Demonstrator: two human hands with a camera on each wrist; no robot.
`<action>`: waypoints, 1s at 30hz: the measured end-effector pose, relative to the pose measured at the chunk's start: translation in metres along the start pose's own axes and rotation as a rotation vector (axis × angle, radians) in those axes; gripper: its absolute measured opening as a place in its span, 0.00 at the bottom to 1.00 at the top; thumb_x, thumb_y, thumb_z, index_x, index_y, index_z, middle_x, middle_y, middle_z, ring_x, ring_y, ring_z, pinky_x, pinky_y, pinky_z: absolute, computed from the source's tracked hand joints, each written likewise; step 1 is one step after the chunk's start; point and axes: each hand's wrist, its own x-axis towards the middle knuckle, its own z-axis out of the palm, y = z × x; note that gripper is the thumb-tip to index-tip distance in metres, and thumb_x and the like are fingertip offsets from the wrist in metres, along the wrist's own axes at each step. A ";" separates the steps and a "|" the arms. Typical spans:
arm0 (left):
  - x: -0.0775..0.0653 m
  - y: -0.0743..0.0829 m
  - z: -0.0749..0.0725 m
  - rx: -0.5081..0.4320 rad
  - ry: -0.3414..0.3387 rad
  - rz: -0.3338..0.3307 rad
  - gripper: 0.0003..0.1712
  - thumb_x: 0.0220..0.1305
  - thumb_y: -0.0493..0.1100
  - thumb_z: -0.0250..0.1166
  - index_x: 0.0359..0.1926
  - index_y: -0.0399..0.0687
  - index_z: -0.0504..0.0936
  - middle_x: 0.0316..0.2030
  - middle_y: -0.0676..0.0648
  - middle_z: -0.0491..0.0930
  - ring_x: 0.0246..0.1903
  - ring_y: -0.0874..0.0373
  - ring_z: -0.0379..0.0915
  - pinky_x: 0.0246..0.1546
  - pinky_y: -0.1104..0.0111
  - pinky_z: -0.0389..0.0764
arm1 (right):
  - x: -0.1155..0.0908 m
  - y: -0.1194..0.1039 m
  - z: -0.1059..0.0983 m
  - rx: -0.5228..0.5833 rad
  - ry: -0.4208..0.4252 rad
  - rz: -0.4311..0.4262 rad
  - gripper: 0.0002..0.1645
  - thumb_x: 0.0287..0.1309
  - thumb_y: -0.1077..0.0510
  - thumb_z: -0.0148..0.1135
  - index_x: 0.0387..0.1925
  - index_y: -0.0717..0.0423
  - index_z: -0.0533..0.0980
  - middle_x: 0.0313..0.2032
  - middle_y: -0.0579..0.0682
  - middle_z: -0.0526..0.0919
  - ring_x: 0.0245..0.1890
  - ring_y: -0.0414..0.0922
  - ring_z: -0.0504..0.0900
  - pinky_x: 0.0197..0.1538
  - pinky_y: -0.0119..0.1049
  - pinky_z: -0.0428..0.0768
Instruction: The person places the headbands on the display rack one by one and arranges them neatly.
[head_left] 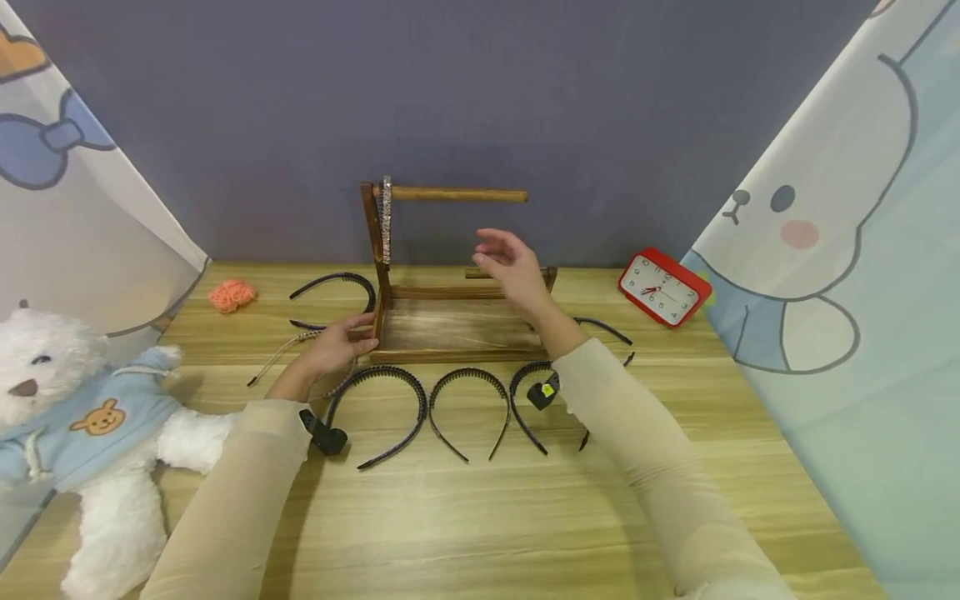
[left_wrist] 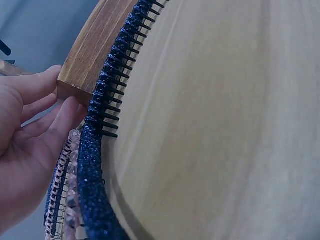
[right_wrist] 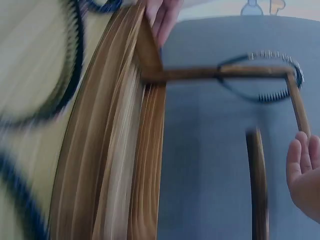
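A wooden headband rack (head_left: 461, 356) stands at the back of the table, with an upper rod (head_left: 465, 195) and a shorter, lower rod (head_left: 483, 273). One sparkly headband (head_left: 387, 221) hangs at the left end of the upper rod. My left hand (head_left: 330, 350) holds the left end of the rack's base; the left wrist view has its thumb and fingers at the wood's corner (left_wrist: 80, 82). Loosely bent and holding nothing, my right hand (head_left: 517, 275) hovers below the upper rod's right end, in front of the lower rod. A dark blue glitter headband (left_wrist: 92, 165) lies near my left hand.
More toothed headbands (head_left: 470, 372) lie in front of the rack and at both sides. An orange scrunchie-like bundle (head_left: 232, 295) and a white plush bear (head_left: 97, 417) are at left. At right stands a red alarm clock (head_left: 664, 287).
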 end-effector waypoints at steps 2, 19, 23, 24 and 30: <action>-0.001 0.000 0.000 0.004 -0.004 0.010 0.36 0.73 0.38 0.58 0.73 0.31 0.53 0.68 0.28 0.57 0.64 0.33 0.59 0.59 0.47 0.68 | -0.010 0.000 -0.020 -0.036 -0.017 0.002 0.24 0.65 0.68 0.60 0.62 0.65 0.70 0.47 0.59 0.77 0.46 0.49 0.79 0.52 0.43 0.78; -0.005 -0.001 0.000 0.030 -0.017 0.009 0.37 0.73 0.39 0.58 0.75 0.34 0.51 0.69 0.29 0.56 0.64 0.34 0.60 0.59 0.45 0.67 | -0.073 0.040 -0.143 -0.434 -0.363 0.234 0.24 0.68 0.65 0.57 0.62 0.71 0.68 0.52 0.71 0.73 0.51 0.60 0.76 0.52 0.48 0.77; -0.005 -0.002 0.000 0.025 -0.022 0.016 0.37 0.73 0.39 0.58 0.75 0.34 0.51 0.69 0.28 0.56 0.64 0.33 0.59 0.59 0.45 0.67 | -0.080 0.054 -0.163 -0.462 -0.436 0.264 0.25 0.68 0.64 0.57 0.63 0.70 0.68 0.53 0.69 0.74 0.53 0.61 0.75 0.55 0.52 0.75; -0.004 -0.002 0.000 0.025 -0.024 0.017 0.37 0.72 0.39 0.58 0.75 0.34 0.51 0.69 0.28 0.55 0.64 0.33 0.59 0.59 0.45 0.67 | -0.081 0.058 -0.167 -0.462 -0.448 0.267 0.25 0.68 0.64 0.58 0.63 0.70 0.68 0.53 0.69 0.74 0.54 0.61 0.75 0.55 0.51 0.75; -0.004 -0.001 0.002 0.016 -0.029 0.012 0.38 0.72 0.38 0.58 0.75 0.35 0.51 0.70 0.30 0.54 0.65 0.33 0.58 0.59 0.44 0.66 | -0.086 0.071 -0.185 -0.410 -0.569 0.333 0.30 0.64 0.70 0.60 0.65 0.73 0.64 0.57 0.70 0.72 0.57 0.64 0.71 0.56 0.45 0.75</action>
